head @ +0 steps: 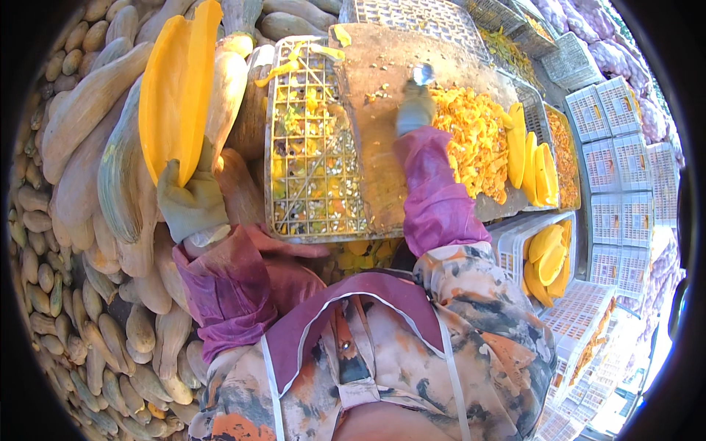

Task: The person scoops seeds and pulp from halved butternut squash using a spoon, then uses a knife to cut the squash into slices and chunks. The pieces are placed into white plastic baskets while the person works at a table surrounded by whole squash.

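My left hand (pixel 193 205), in a pale work glove, grips the lower end of a long hollowed squash half (pixel 179 93). The piece is peeled, bright orange and held upright over the whole squashes. My right hand (pixel 416 107), also gloved and blurred, is above a worn wooden board (pixel 378 143). A shiny metal tool (pixel 423 74) shows at its fingers; the kind is too blurred to tell. Beside that hand lies a heap of orange squash pulp and shreds (pixel 477 146). Several peeled squash pieces (pixel 515 146) rest at the heap's right.
A plastic crate with a grid (pixel 268 182) holds seeds and scraps left of the board. Whole squashes (pixel 91 121) pile up on the left. At right, a white crate (pixel 504 242) holds peeled squash pieces (pixel 549 259); stacked white crates (pixel 618 149) stand beyond, near netted sacks (pixel 626 60).
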Action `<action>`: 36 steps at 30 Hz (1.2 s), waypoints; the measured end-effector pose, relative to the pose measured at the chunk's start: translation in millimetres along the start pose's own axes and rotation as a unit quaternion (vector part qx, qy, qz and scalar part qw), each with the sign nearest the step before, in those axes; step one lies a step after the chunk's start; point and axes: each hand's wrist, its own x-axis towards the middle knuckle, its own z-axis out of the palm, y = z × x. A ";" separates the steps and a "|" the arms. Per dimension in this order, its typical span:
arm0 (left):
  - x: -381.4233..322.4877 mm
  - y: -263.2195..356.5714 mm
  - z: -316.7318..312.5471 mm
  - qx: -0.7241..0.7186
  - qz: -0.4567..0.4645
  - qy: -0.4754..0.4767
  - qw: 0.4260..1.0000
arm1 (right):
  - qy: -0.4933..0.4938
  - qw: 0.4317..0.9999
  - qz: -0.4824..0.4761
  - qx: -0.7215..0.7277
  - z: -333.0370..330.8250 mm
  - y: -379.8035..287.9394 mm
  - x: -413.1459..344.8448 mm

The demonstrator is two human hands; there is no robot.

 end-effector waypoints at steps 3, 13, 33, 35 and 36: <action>7.6 -24.6 -41.1 0.506 0.210 -0.011 0.837 | -0.143 0.980 0.127 -0.051 48.3 -28.0 -24.1; -15.2 -25.3 33.3 -0.043 -0.031 0.039 0.998 | -0.115 0.953 0.099 -0.264 58.1 -27.4 56.1; -15.8 -66.5 -24.5 0.066 -0.045 -0.006 0.997 | -0.099 0.773 -0.010 -0.627 -13.9 -80.3 -45.3; -32.4 -47.2 5.6 -0.059 -0.148 0.025 0.987 | -0.028 0.815 -0.146 -0.560 -27.6 -100.4 -68.1; -36.0 -39.6 5.4 -0.087 -0.174 0.026 0.980 | -0.066 0.836 -0.168 -0.518 -29.9 -113.8 -81.3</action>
